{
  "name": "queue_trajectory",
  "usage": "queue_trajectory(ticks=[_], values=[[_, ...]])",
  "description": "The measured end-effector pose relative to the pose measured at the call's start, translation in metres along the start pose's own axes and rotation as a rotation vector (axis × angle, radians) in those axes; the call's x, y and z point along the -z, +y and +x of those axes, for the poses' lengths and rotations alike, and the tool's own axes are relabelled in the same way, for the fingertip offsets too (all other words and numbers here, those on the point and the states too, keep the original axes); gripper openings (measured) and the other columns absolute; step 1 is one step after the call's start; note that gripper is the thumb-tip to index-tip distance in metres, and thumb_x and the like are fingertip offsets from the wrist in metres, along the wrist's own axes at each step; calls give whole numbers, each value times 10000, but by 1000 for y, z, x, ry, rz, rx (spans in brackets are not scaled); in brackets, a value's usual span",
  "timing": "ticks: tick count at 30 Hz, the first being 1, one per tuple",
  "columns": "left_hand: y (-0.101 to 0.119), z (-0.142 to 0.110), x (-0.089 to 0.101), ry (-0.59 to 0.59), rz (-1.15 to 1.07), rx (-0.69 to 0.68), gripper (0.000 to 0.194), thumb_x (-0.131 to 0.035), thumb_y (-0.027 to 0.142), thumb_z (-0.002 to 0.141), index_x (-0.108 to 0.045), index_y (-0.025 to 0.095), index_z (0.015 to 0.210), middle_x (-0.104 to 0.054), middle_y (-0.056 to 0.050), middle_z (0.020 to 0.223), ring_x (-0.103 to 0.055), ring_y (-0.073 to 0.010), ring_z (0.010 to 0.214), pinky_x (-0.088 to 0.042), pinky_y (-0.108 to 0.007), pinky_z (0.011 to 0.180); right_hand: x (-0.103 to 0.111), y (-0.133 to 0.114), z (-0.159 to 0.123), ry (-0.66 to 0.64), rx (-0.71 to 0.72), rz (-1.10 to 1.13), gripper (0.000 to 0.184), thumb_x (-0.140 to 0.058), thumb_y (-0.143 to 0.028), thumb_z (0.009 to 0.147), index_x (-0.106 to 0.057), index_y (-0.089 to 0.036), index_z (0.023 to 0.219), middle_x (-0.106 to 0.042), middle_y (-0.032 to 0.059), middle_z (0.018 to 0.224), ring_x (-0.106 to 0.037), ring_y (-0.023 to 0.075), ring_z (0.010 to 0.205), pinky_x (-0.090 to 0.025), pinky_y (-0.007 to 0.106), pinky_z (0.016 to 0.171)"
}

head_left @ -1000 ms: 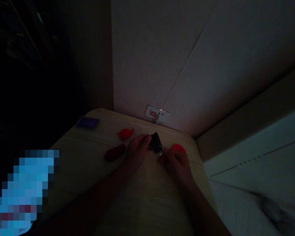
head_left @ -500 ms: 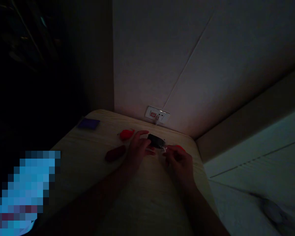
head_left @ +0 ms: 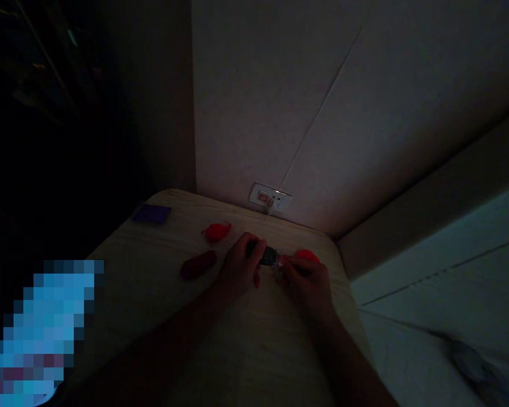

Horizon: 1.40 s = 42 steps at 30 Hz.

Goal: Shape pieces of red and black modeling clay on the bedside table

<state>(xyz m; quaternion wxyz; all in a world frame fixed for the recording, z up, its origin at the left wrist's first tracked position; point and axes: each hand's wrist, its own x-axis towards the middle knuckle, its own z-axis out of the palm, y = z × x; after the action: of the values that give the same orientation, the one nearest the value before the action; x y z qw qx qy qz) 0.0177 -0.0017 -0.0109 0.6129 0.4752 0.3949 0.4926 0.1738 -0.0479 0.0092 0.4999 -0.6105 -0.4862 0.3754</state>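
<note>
A small black block-like object [head_left: 268,256], seemingly in clear plastic wrap, is held above the wooden tabletop [head_left: 254,339]. My left hand [head_left: 241,260] grips its left end, thumb on top. At its right end, the fingertips of my right hand [head_left: 307,277] pinch the clear plastic [head_left: 279,262]. Just behind my right hand lies a bright red item [head_left: 307,256], partly covered by it. Left of my left hand are a red item in clear wrap [head_left: 218,232] and a dark red elongated block [head_left: 198,265]. Dim light hides finer detail.
A purple flat packet [head_left: 151,213] lies at the table's far left corner. Behind the table, a wall socket [head_left: 270,196] holds a plug. A ledge [head_left: 428,226] borders the right side; a blurred blue pixelated patch covers the lower left.
My left hand has closed around the black object, where before its fingers were spread beside it. The object has come slightly toward me. My right hand keeps its pinch on the plastic.
</note>
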Motion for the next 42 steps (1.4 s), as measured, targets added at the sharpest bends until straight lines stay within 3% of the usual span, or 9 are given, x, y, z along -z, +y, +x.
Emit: queue_trajectory(ticks=[7,12,18,20,25,30,34,39,42], values=[[8,-5,0,9,17,10,348,-636,563,875,-520,235,879,-463,96,487,-405,-79,297,-312,-157,278,-1,5,-1,-96,-46,137,369,-864,-378,721,-828,-194,1039,-712,14,623,-523,106,468,-446,232,433],[10,-6,1,-27,16,34,353,-634,574,868,-513,243,888,-461,99,494,-391,-75,299,-275,-156,276,-3,10,2,-125,-66,208,412,-921,-335,614,-827,-181,985,-744,27,667,-561,117,464,-490,236,409],[9,-7,1,-93,-14,51,364,-600,594,888,-488,248,869,-441,98,508,-372,-79,320,-294,-169,281,-5,12,-4,-64,-25,56,447,-903,-350,653,-791,-172,1048,-715,9,613,-581,125,416,-475,224,378],[8,-8,1,-111,-10,46,363,-585,599,898,-483,251,870,-431,102,490,-365,-81,310,-294,-173,285,-6,10,-6,-61,17,12,443,-887,-355,674,-781,-182,1068,-762,41,730,-606,132,442,-497,235,390],[6,-9,1,-103,18,70,368,-613,593,880,-469,255,867,-458,97,520,-356,-76,308,-269,-175,289,-8,5,-6,-34,175,-43,248,-845,-317,715,-797,-209,933,-716,134,1255,-720,183,705,-576,263,473],[3,-8,1,-93,53,66,358,-598,597,889,-478,260,874,-459,91,539,-372,-80,323,-255,-174,287,-8,5,-6,-26,216,-93,121,-824,-302,742,-781,-210,807,-704,137,1266,-694,309,1116,-610,294,592],[3,-9,0,-121,-25,103,353,-569,601,908,-460,266,878,-452,101,548,-361,-81,319,-273,-182,278,-8,5,-7,-11,252,-140,97,-815,-279,754,-752,-205,743,-712,135,1243,-643,322,1212,-608,307,652],[3,-7,-2,-106,-38,67,366,-551,592,924,-453,249,840,-463,100,506,-377,-82,296,-252,-185,277,-8,5,-7,4,262,-181,141,-820,-331,767,-781,-210,827,-704,134,1255,-699,293,1070,-585,283,579],[1,-2,-2,-94,-49,15,369,-574,587,912,-479,235,855,-504,89,526,-427,-84,317,-294,-188,303,-7,5,-7,29,284,-190,194,-812,-341,784,-795,-217,933,-713,128,1219,-718,220,861,-584,283,578]])
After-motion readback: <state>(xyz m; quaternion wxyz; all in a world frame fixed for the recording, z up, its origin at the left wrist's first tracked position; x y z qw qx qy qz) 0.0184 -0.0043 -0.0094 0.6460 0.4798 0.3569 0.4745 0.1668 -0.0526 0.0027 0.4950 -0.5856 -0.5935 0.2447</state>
